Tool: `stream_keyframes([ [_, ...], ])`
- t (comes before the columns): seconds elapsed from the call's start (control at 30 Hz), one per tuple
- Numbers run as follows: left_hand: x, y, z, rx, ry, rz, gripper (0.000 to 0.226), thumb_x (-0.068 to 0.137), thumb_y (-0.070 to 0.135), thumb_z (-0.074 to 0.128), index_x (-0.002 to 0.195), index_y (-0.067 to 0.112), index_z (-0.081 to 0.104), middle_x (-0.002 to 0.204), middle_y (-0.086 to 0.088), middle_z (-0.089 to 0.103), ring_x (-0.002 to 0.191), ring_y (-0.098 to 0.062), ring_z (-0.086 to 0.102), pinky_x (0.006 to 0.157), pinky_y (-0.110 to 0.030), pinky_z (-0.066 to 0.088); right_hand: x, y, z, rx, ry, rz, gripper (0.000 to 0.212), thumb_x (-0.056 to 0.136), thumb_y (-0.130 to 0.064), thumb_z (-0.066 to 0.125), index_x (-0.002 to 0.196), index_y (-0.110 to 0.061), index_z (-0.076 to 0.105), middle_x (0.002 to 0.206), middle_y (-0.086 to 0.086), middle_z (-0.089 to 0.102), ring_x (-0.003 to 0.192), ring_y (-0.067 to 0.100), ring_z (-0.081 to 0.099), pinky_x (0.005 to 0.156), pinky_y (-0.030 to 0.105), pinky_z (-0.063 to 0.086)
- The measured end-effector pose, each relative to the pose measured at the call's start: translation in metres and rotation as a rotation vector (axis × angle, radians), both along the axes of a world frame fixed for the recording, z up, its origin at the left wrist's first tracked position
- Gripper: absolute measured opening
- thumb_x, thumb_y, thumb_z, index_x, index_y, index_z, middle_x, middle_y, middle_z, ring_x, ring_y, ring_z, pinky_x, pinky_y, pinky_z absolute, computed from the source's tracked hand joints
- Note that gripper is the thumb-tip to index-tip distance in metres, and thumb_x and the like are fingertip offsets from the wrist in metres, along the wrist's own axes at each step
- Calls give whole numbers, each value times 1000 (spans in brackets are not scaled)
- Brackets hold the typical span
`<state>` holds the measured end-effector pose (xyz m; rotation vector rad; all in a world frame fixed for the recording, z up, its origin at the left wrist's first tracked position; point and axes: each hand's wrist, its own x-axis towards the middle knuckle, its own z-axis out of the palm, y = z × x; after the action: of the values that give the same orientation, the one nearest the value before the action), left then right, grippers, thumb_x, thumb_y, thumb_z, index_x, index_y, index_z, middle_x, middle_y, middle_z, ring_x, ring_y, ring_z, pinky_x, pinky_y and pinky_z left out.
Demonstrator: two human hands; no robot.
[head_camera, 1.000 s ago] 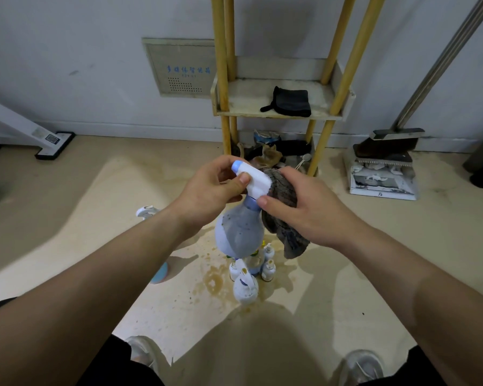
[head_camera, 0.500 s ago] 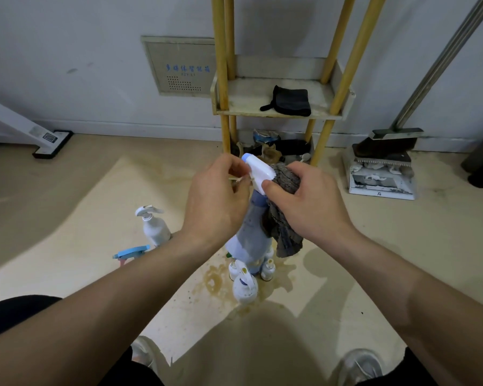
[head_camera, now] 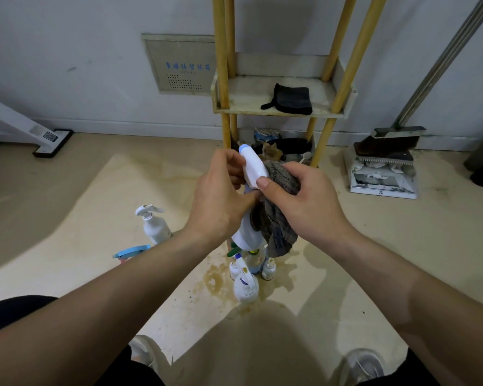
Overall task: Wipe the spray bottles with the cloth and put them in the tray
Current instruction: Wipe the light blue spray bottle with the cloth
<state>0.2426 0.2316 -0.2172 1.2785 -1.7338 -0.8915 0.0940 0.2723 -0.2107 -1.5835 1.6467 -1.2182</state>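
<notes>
So the spray bottle isn't on the floor at all, it's up in the air between both hands, tilted so the white head with the blue nozzle tip points up and to the left. The left hand has it by the neck, fingers curled round just under the head. The right hand has a bunched grey cloth pressed against the right side of the bottle. Its thumb is pushed onto the base of the white head, and the other fingers are wrapped over the wad of cloth, with the loose end hanging down beside the bottle's body.

Right under that, about mid-floor on a brownish stain, there's a tight little bunch of small bottles standing upright. Off to the left a white pump bottle stands on its own, and a blue trigger head pokes out from behind the left forearm, can't see the rest of it.

At the back edge of the floor, against the wall, is a rack with yellow posts, and the rimmed tray on it only has a folded black cloth in it. A lower level is stuffed with rags and bits I can't make out. To the right of the rack sits a grubby dustpan and brush.
</notes>
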Motion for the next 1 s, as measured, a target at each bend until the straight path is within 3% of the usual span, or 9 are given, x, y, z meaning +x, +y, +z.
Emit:
stream_keyframes([
  [0.13, 4, -2, 4, -11, 66, -60, 54, 79, 16, 85, 120, 17, 50, 112, 4, 66, 102, -11, 66, 91, -34, 57, -10, -2, 5, -27, -92, 44, 17, 96, -29, 66, 85, -17, 68, 75, 7, 63, 74, 25, 60, 63, 33, 45],
  [0.23, 4, 0, 6, -17, 132, -113, 44, 89, 15, 76, 127, 14, 54, 116, 4, 68, 108, -6, 66, 95, -32, 55, -11, -2, 10, -63, -132, 54, 8, 96, -23, 68, 89, -25, 71, 75, -8, 65, 73, 11, 62, 65, 25, 48],
  [0.3, 3, -1, 6, -29, 152, -116, 34, 95, 18, 68, 127, 14, 58, 116, 4, 69, 108, -6, 65, 95, -32, 55, -10, -2, 10, -73, -137, 75, 5, 95, -22, 69, 92, -23, 72, 77, -9, 68, 75, 8, 63, 67, 23, 49],
  [0.43, 2, -4, 11, -22, 129, -71, 19, 100, 13, 60, 117, 22, 58, 104, 16, 66, 91, 14, 60, 79, -7, 45, -12, -4, 9, -74, -105, -19, 11, 93, -29, 70, 101, -21, 69, 84, -10, 69, 79, 4, 64, 68, 22, 50],
  [0.53, 4, -7, 15, -4, 135, -41, 17, 100, 13, 60, 113, 24, 57, 96, 21, 63, 79, 20, 57, 70, -2, 42, -16, -7, 10, -66, -134, -164, 34, 91, -35, 72, 111, -24, 47, 100, -9, 65, 89, 1, 64, 71, 17, 51],
  [0.6, 4, -7, 16, -4, 132, -51, 17, 100, 14, 60, 112, 25, 57, 94, 21, 63, 77, 21, 56, 68, -2, 42, -16, -8, 11, -104, -106, -181, 33, 91, -35, 72, 105, -25, 43, 97, -7, 61, 86, 3, 61, 69, 18, 48],
  [0.73, -1, -2, 16, 15, 149, -124, 15, 99, 9, 60, 111, 19, 59, 95, 15, 67, 82, 13, 62, 74, -8, 47, -8, -7, 12, -256, 77, -184, 24, 88, -36, 74, 95, -25, 54, 102, 1, 55, 92, 4, 53, 77, 11, 38],
  [0.87, -4, -2, 18, 108, 265, -150, 12, 101, 11, 59, 110, 17, 60, 94, 1, 73, 88, -8, 69, 75, -25, 55, 0, -8, 7, -371, 151, -208, 26, 85, -35, 77, 95, -12, 67, 107, 3, 46, 93, 9, 49, 87, 2, 34],
  [1.0, 0, -6, 26, 206, 359, -133, 14, 103, 8, 52, 113, 15, 59, 94, -3, 74, 87, -17, 71, 78, -37, 60, -2, -10, 0, -316, 215, -146, 22, 87, -32, 76, 90, -10, 70, 102, 3, 49, 89, 6, 48, 81, 2, 34],
])
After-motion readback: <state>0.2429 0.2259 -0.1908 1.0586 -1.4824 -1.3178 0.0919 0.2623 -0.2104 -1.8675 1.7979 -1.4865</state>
